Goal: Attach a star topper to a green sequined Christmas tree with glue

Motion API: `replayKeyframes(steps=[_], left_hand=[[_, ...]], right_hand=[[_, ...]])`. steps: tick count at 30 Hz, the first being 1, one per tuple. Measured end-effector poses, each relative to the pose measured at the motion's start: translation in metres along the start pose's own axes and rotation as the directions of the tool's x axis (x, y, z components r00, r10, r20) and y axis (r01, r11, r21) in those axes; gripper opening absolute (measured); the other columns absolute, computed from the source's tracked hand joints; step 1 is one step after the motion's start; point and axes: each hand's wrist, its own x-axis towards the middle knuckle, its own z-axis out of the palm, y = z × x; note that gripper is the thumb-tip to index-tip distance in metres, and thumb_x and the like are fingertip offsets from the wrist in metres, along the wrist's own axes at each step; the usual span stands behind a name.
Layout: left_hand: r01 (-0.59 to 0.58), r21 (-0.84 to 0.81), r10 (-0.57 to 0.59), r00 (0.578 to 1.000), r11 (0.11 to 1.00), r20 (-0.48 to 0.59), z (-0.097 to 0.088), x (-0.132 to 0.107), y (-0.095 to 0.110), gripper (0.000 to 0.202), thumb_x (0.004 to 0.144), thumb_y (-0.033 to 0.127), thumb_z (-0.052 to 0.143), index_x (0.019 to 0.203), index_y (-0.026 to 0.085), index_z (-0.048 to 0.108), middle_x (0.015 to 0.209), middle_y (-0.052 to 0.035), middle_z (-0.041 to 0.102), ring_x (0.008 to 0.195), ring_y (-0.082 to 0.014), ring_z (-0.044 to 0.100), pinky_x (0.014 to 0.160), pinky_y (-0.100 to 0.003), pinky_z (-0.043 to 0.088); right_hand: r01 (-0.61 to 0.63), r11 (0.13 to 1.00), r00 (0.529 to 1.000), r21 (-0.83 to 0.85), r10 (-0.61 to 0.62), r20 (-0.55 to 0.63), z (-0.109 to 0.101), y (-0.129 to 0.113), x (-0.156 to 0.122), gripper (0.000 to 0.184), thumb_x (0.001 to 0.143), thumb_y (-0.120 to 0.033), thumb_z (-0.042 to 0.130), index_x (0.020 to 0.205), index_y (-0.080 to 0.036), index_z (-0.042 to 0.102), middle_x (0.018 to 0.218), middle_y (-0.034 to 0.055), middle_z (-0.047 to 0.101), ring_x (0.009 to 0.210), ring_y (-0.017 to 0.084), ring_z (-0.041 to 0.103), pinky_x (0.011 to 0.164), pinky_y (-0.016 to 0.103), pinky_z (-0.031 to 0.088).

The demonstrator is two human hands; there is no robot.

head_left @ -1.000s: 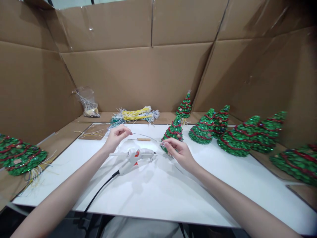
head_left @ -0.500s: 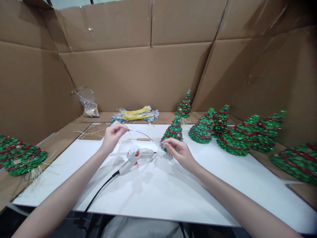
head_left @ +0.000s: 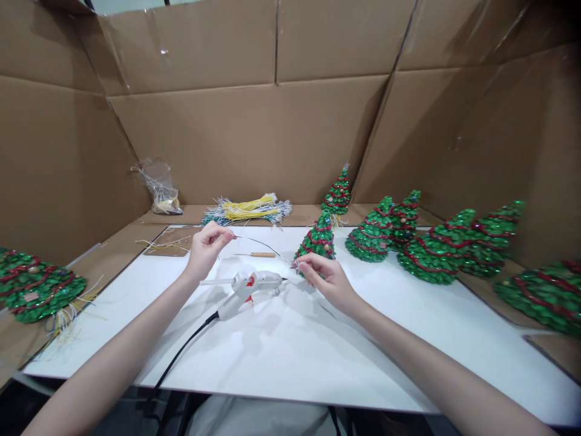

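My left hand [head_left: 209, 245] pinches one end of a thin wire [head_left: 263, 243], which arcs across to my right hand [head_left: 329, 277]. The fingers of my right hand close on the wire's other end, where a small shiny, pale piece [head_left: 295, 264] shows at the fingertips; its kind is too small to tell. Below the wire lies a white hot glue gun [head_left: 245, 290], nozzle toward my right hand. An awl-like tool with a wooden handle [head_left: 263, 255] rests just behind it. A green Christmas tree [head_left: 316, 238] with red garland stands right behind my right hand.
Several more trees [head_left: 431, 254] line the right side, and another tree [head_left: 36, 284] sits at far left. Bundled wires [head_left: 249, 209] and a plastic bag [head_left: 160, 188] lie at the back. Cardboard walls [head_left: 240, 139] enclose the white table [head_left: 254, 369]. A black cord [head_left: 184, 348] crosses the front edge.
Hardly anything differs. My right hand's fingers have shifted slightly at the wire's end; my left hand keeps its place.
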Motion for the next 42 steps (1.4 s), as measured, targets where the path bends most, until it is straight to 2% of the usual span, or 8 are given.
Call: replayKeyframes(steps=[9,14,18,23,28,33,36,42], left_hand=[[-0.017,0.065,0.015,0.999,0.998,0.033,0.003,-0.001,0.005,0.023,0.082,0.038,0.060,0.071,0.019,0.068,0.067,-0.0017,0.048,0.067,-0.0155,0.040,0.063,-0.027,0.033],[0.022,0.052,-0.031,0.983,0.998,0.180,-0.001,0.001,0.014,0.023,0.082,0.039,0.059,0.076,0.017,0.066,0.074,-0.0026,0.058,0.070,-0.0150,0.046,0.064,-0.026,0.034],[0.065,0.058,-0.081,0.941,0.996,0.330,-0.002,0.004,0.022,0.025,0.084,0.040,0.057,0.091,0.017,0.065,0.085,-0.0036,0.062,0.071,-0.0143,0.049,0.062,-0.025,0.035],[-0.063,0.145,-0.019,0.866,0.987,0.500,0.007,0.008,0.035,0.026,0.086,0.039,0.054,0.100,0.020,0.066,0.090,-0.0031,0.064,0.067,-0.0123,0.049,0.058,-0.023,0.034],[-0.212,0.153,0.070,0.774,0.965,0.629,0.023,0.014,0.047,0.022,0.088,0.034,0.053,0.094,0.021,0.069,0.082,-0.0021,0.065,0.066,-0.0124,0.051,0.059,-0.022,0.035],[-0.259,0.092,0.131,0.725,0.962,0.676,0.033,0.017,0.051,0.022,0.087,0.033,0.054,0.082,0.016,0.067,0.071,-0.0008,0.061,0.063,-0.0109,0.050,0.058,-0.021,0.036],[-0.244,0.090,0.113,0.704,0.966,0.702,0.035,0.017,0.051,0.023,0.087,0.032,0.052,0.083,0.015,0.066,0.066,0.0009,0.057,0.058,-0.0085,0.045,0.054,-0.019,0.032],[-0.062,0.084,-0.020,0.681,0.994,0.732,0.034,0.016,0.044,0.028,0.084,0.037,0.055,0.081,0.013,0.067,0.059,0.0026,0.051,0.052,-0.0070,0.036,0.048,-0.019,0.026]], right_hand=[[-0.002,1.000,1.000,-0.011,0.002,-0.006,0.001,-0.001,-0.001,0.034,0.088,-0.047,0.048,0.082,-0.016,0.061,0.062,0.0014,0.054,0.053,0.012,0.046,0.047,0.023,0.035],[-0.002,0.999,1.000,-0.055,0.001,-0.027,0.001,0.001,0.000,0.031,0.089,-0.044,0.048,0.081,-0.017,0.060,0.062,0.0014,0.054,0.053,0.012,0.046,0.048,0.023,0.035],[0.012,0.995,0.999,-0.098,-0.016,-0.039,0.000,0.001,0.001,0.030,0.090,-0.042,0.047,0.081,-0.017,0.060,0.063,0.0015,0.055,0.053,0.011,0.045,0.049,0.023,0.035],[0.045,0.984,0.998,-0.170,-0.051,-0.028,0.001,-0.001,0.003,0.030,0.090,-0.040,0.047,0.081,-0.016,0.062,0.063,0.0006,0.055,0.054,0.012,0.045,0.052,0.023,0.034],[0.067,0.984,0.998,-0.167,-0.066,0.011,0.004,-0.002,0.003,0.027,0.091,-0.037,0.047,0.084,-0.016,0.063,0.067,0.0011,0.058,0.058,0.012,0.047,0.054,0.023,0.035],[0.073,0.987,0.997,-0.140,-0.070,0.028,0.004,-0.003,0.003,0.026,0.091,-0.035,0.047,0.083,-0.016,0.062,0.069,0.0015,0.060,0.060,0.012,0.049,0.056,0.023,0.035],[0.065,0.991,0.998,-0.118,-0.061,0.035,0.005,-0.002,0.002,0.025,0.091,-0.035,0.048,0.082,-0.015,0.061,0.068,0.0014,0.059,0.060,0.012,0.049,0.055,0.023,0.035],[0.034,0.995,0.999,-0.093,-0.030,0.041,0.011,0.000,0.002,0.026,0.091,-0.035,0.048,0.082,-0.016,0.062,0.067,0.0014,0.057,0.060,0.012,0.048,0.054,0.023,0.034]])
